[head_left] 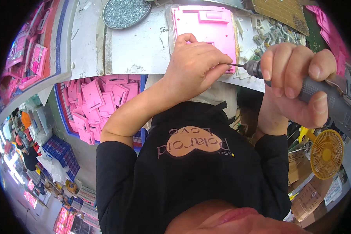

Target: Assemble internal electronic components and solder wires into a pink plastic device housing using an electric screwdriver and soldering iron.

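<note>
My right hand (290, 74) is wrapped round a dark grey electric screwdriver (253, 69), held level with its thin bit pointing left. The bit's tip meets the fingertips of my left hand (195, 64), whose thumb and forefinger are pinched together. Whatever sits in that pinch is too small to make out. Beneath the left hand lies a flat pink plastic panel (187, 26) with a raised oblong part, resting on the white worktable. The hand covers the panel's near part, and the bit's tip is over its near right corner.
A round metal tray (124, 24) of small screws stands at the far left. Small white and metal parts (275, 35) lie right of the panel, near a cardboard piece (280, 13). A blue crate (143, 84) of pink panels stands below the table's edge. A yellow fan (327, 154) is at the right.
</note>
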